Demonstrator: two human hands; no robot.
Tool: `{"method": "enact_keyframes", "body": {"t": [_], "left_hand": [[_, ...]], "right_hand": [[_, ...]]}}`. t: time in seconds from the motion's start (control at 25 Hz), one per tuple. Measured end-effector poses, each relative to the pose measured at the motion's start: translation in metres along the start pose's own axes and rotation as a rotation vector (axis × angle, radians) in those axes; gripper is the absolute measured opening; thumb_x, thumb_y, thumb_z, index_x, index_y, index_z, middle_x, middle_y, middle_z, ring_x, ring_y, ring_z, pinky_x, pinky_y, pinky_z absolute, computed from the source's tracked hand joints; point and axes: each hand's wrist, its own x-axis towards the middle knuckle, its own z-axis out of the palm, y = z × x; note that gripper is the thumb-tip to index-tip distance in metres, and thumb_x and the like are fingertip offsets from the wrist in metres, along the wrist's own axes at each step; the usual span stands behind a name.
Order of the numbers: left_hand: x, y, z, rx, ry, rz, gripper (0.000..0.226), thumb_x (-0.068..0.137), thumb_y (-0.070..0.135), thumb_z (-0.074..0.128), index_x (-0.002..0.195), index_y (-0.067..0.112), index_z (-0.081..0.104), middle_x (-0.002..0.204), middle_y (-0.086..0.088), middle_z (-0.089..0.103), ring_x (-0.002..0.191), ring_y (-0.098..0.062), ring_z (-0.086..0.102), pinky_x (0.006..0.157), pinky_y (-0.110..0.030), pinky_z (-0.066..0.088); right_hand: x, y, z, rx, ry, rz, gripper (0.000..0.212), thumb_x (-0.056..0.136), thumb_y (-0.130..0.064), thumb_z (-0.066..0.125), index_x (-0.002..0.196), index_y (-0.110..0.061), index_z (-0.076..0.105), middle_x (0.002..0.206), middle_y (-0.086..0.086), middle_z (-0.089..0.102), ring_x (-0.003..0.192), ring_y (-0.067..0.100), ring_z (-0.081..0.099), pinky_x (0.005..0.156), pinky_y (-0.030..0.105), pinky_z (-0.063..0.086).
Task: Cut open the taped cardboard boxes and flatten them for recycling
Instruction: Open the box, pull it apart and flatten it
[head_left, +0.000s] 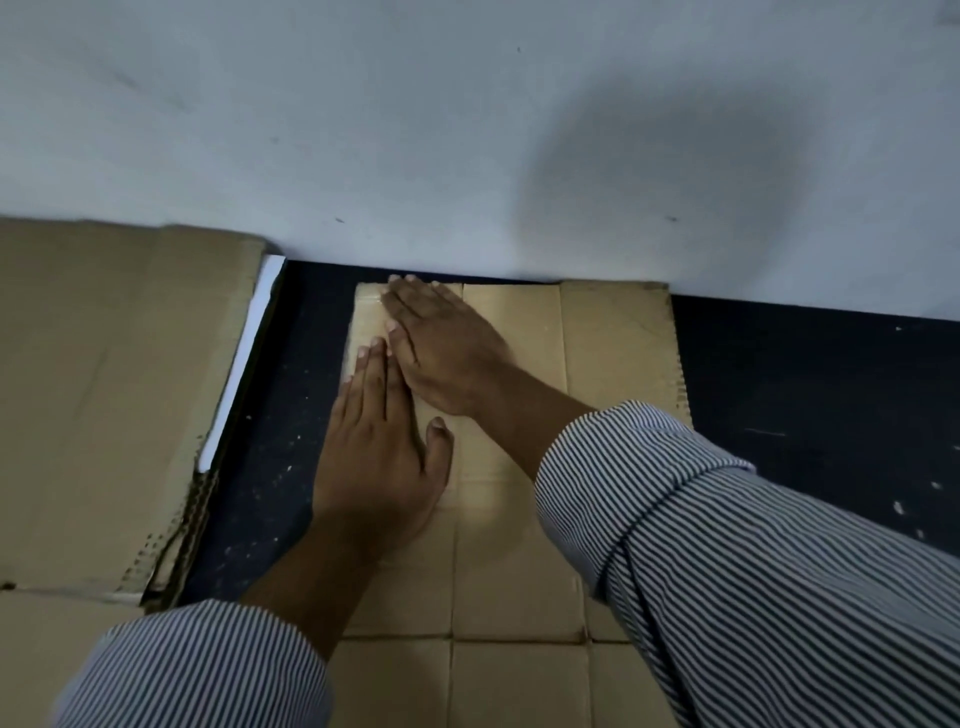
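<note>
A flattened brown cardboard box (613, 343) lies on the dark floor, its far edge against the white wall. Fold creases divide it into panels, and a strip of clear tape shows at its far left corner. My left hand (379, 447) lies flat on the left part of the cardboard, fingers straight and together, thumb spread to the right. My right hand (441, 348) reaches across from the right and presses flat on the far left panel, fingertips at the taped corner. Both hands touch side by side. No cutting tool is in sight.
A stack of flattened cardboard (104, 389) lies to the left, with a white sheet edge (244, 358) showing along its right side. A strip of dark floor (265, 467) separates it from the box. The white wall (467, 130) stands straight ahead. More dark floor (805, 415) shows on the right.
</note>
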Motion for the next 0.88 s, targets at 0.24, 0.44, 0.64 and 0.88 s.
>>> {"method": "enact_keyframes", "body": {"t": [0.24, 0.44, 0.64, 0.88], "left_hand": [[-0.002, 0.002, 0.000, 0.020, 0.005, 0.001, 0.080, 0.097, 0.049, 0.025, 0.159, 0.004, 0.000, 0.167, -0.015, 0.003, 0.155, -0.019, -0.003, 0.126, -0.040, 0.009], [0.001, -0.001, 0.002, 0.033, -0.004, -0.023, 0.082, 0.096, 0.054, 0.023, 0.159, 0.007, -0.001, 0.168, -0.012, -0.001, 0.155, -0.017, -0.008, 0.126, -0.037, 0.004], [0.000, -0.002, 0.000, 0.040, -0.033, -0.022, 0.083, 0.096, 0.055, 0.024, 0.159, 0.010, -0.005, 0.168, -0.009, -0.008, 0.155, -0.017, -0.009, 0.126, -0.041, 0.008], [0.001, -0.002, -0.001, 0.050, -0.002, -0.006, 0.083, 0.097, 0.055, 0.029, 0.159, 0.009, -0.002, 0.168, -0.010, -0.004, 0.155, -0.020, -0.005, 0.125, -0.040, 0.005]], "right_hand": [[0.007, 0.001, 0.002, -0.045, -0.044, -0.113, 0.055, 0.109, -0.035, 0.019, 0.160, -0.015, 0.015, 0.167, 0.001, 0.013, 0.154, 0.012, 0.006, 0.124, 0.028, -0.002], [0.030, 0.001, 0.003, 0.036, -0.047, -0.076, 0.054, 0.109, -0.035, 0.019, 0.159, -0.013, 0.019, 0.166, 0.002, 0.017, 0.153, 0.012, 0.012, 0.125, 0.027, 0.002], [-0.047, 0.048, -0.009, 0.018, 0.161, 0.138, 0.056, 0.105, -0.031, 0.036, 0.156, -0.009, 0.030, 0.164, 0.008, 0.026, 0.151, 0.019, 0.023, 0.121, 0.025, 0.006], [-0.162, 0.073, -0.012, -0.072, 0.140, 0.607, 0.068, 0.105, -0.049, 0.019, 0.160, -0.014, 0.001, 0.168, 0.006, -0.001, 0.154, 0.017, -0.005, 0.126, 0.036, 0.000]]}}
